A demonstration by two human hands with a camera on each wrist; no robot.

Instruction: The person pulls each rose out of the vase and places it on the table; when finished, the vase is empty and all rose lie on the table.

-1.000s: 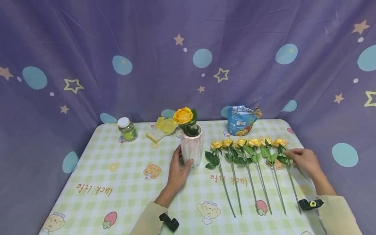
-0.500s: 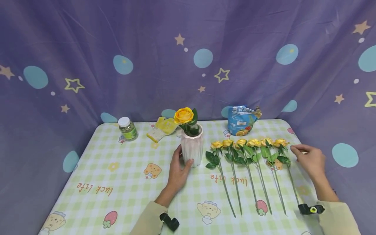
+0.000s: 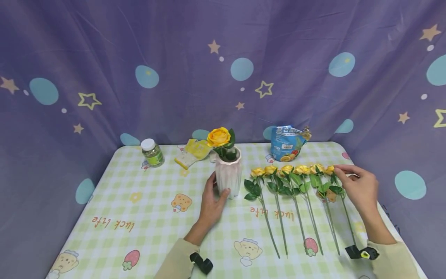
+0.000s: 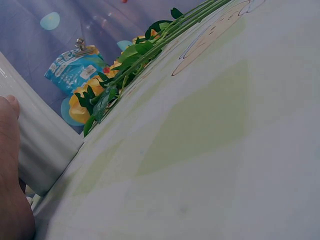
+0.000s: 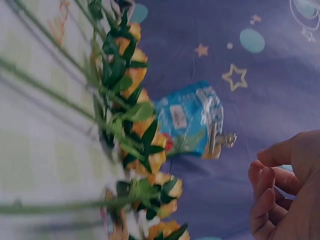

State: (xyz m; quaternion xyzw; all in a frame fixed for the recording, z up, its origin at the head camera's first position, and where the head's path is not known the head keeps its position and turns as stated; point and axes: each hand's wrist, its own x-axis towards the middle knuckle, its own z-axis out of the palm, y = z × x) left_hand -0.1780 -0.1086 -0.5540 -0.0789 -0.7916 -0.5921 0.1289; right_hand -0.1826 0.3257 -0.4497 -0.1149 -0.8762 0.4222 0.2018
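My left hand (image 3: 211, 203) holds a white ribbed vase (image 3: 228, 174) low on its side, thumb across the front. One yellow rose (image 3: 218, 137) with dark leaves stands in the vase. In the left wrist view, part of the hand (image 4: 9, 165) lies against the vase wall (image 4: 42, 145). To the right, several yellow roses lie in a row, heads toward the back. My right hand (image 3: 360, 188) is over the rightmost rose (image 3: 329, 170) and partly hides its head. In the right wrist view, that hand (image 5: 285, 185) has loosely curled fingers and nothing between them, apart from the blooms.
A blue pouch (image 3: 286, 143) with a metal clip stands behind the roses. Yellow-and-white gloves (image 3: 193, 152) lie behind the vase at left, with a white-lidded jar (image 3: 152, 153) farther left. The checked tablecloth (image 3: 156, 240) ends at a purple curtain (image 3: 181, 77).
My right hand let go of the rightmost rose's stem near its leaves and drew off to the right. It has since come back over that bloom. My left hand stays on the vase.
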